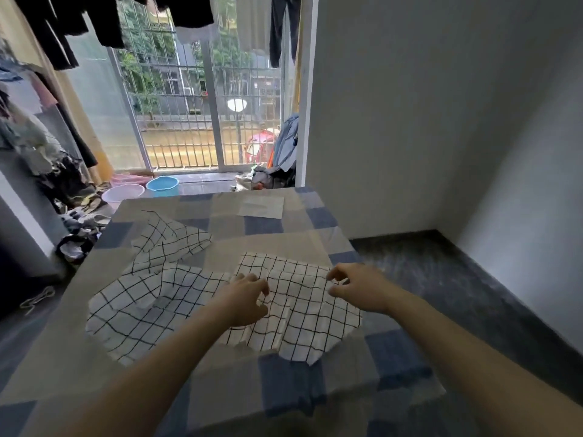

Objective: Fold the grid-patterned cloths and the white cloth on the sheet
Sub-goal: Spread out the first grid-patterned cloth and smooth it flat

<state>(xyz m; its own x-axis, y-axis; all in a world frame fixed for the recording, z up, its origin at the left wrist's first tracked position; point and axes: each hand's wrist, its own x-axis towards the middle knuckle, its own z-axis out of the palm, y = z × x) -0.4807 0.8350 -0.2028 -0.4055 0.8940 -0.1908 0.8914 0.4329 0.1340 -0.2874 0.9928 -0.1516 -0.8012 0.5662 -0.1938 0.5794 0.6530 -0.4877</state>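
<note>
Both hands over nearest grid-patterned cloth (303, 313) on checked sheet (284, 392). Left hand (244, 299) and right hand (358, 287): fingers loosely curled, holding nothing. Folded white cloth (261, 207) at far edge.

Both hands (244, 299) (359, 290) hover over the nearest grid-patterned cloth (303, 316) (fingers loosely curled).

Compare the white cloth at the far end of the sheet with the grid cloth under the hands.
The white cloth is plain; the grid cloth carries black lines. The white cloth lies flat in a neat rectangle, while the grid cloth is rumpled with uneven edges. The white cloth lies untouched; the left hand and right hand are over the grid cloth with curled fingers. Both lie on the checked sheet.
</note>
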